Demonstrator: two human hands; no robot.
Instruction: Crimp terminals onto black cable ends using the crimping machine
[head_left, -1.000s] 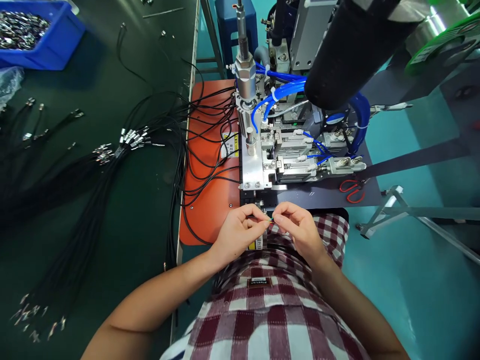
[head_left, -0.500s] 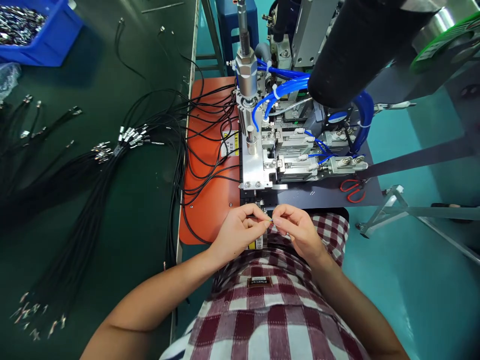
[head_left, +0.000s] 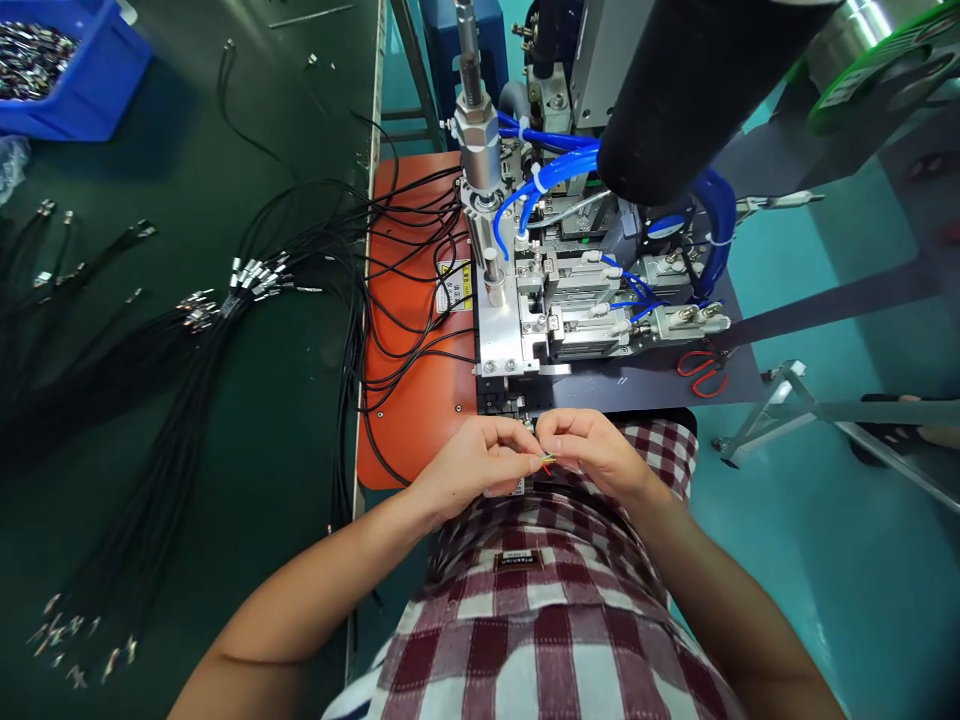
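Beside the orange surface [head_left: 416,435], coloured wires [head_left: 548,461] sit between both hands [head_left: 480,462].

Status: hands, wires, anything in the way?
Left hand pinching thin colored wires. Right hand at their ends, hold unclear. Machine just beyond both hands; nothing visibly blocking.

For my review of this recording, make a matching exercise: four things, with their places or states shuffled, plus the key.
Things:
1. coloured wires
2. red-handled scissors
3. blue bin
4. orange plate

Places or states:
A. holding small metal parts
B. on the dark board
C. beneath black cables
D. between left hand and right hand

Pairs: 1-D, 2-B, 3-A, 4-C
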